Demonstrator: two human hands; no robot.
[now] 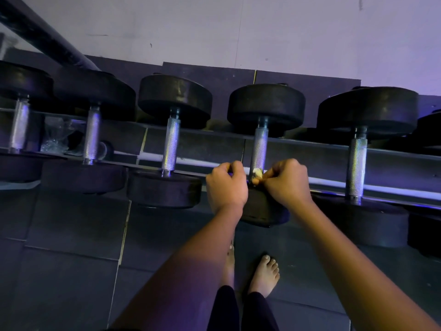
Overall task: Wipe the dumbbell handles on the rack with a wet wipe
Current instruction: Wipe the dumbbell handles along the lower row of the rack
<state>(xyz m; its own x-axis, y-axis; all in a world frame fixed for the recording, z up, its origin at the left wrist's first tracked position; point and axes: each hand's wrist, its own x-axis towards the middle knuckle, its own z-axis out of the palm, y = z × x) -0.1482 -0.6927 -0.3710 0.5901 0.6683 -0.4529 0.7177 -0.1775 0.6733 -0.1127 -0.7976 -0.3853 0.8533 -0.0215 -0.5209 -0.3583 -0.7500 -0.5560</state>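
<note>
Single head-worn view, steeply down and forward, seemingly close above the rack (210, 142).

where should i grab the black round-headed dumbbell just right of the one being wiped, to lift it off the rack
Grip the black round-headed dumbbell by its knurled silver handle, mid-length, coming from above and the near side. It is the only narrow part, bare between the two wide heads, spanning the gap between the dark metal rack rails.
</note>
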